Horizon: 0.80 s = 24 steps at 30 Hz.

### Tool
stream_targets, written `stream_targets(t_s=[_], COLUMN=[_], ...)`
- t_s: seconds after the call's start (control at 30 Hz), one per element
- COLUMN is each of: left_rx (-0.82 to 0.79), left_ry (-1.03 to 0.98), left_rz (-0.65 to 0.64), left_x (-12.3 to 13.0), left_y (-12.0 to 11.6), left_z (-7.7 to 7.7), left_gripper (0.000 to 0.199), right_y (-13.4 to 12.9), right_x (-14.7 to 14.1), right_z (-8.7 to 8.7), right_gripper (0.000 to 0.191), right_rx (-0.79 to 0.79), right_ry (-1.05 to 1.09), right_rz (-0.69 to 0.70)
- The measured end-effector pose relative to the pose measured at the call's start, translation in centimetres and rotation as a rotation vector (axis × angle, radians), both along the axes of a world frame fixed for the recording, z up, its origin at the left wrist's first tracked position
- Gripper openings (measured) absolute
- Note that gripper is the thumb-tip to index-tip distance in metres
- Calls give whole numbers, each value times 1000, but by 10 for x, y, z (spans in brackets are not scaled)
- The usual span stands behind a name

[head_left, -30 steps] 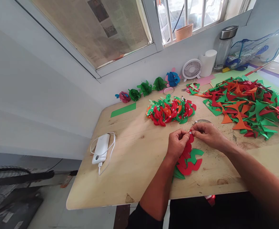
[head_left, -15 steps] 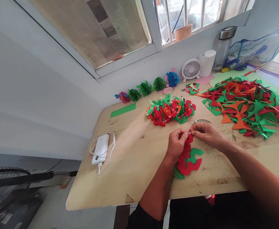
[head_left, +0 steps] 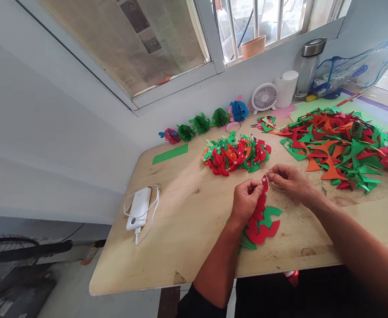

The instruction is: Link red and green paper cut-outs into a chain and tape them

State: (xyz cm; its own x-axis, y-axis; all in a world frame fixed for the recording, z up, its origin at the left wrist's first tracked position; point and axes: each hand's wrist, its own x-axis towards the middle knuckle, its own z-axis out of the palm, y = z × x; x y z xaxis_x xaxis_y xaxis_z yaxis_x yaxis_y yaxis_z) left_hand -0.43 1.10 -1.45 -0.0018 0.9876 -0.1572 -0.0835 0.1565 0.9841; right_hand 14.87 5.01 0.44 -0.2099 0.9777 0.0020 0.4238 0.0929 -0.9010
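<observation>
My left hand (head_left: 247,201) pinches a red paper cutout (head_left: 264,183) between thumb and fingers, near the tip that bears a small white square. My right hand (head_left: 290,181) is closed just to the right of that tip, its thumb and fingertips on the edge of a thin ring that looks like a roll of tape (head_left: 275,187). The hand covers most of this ring. Under and beside my left wrist lie loose red cutouts (head_left: 262,233) and a green cutout (head_left: 272,215).
Behind my hands sits a heap of red and green cutouts (head_left: 235,154). A larger pile of paper scraps (head_left: 340,150) spreads on the right. A power bank (head_left: 139,207) with cable lies left. Paper flowers (head_left: 201,123), a small fan (head_left: 264,97) and a bottle (head_left: 310,68) line the wall.
My right hand has come away from the red cutout's tip and moved slightly up and right, onto the ring. The white square on the tip now shows. My left hand keeps its hold.
</observation>
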Motion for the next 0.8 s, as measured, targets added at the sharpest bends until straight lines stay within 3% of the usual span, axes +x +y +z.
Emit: stream_targets(t_s=[0.17,0.4,0.8], left_rx=[-22,-6,-13], left_ry=[-7,20,3], left_rz=[35,22,4], left_x=[1,1,2], left_y=[0,0,-1], left_z=[-1,-3,-3], left_gripper=[19,16,18], right_y=[8,13,12], right_x=[11,14,12], right_z=[-6,-25,-27], right_gripper=[19,20,18], right_rx=[168,478,468], right_ry=[-322,-673,-826], right_rz=[-259,-164,-150])
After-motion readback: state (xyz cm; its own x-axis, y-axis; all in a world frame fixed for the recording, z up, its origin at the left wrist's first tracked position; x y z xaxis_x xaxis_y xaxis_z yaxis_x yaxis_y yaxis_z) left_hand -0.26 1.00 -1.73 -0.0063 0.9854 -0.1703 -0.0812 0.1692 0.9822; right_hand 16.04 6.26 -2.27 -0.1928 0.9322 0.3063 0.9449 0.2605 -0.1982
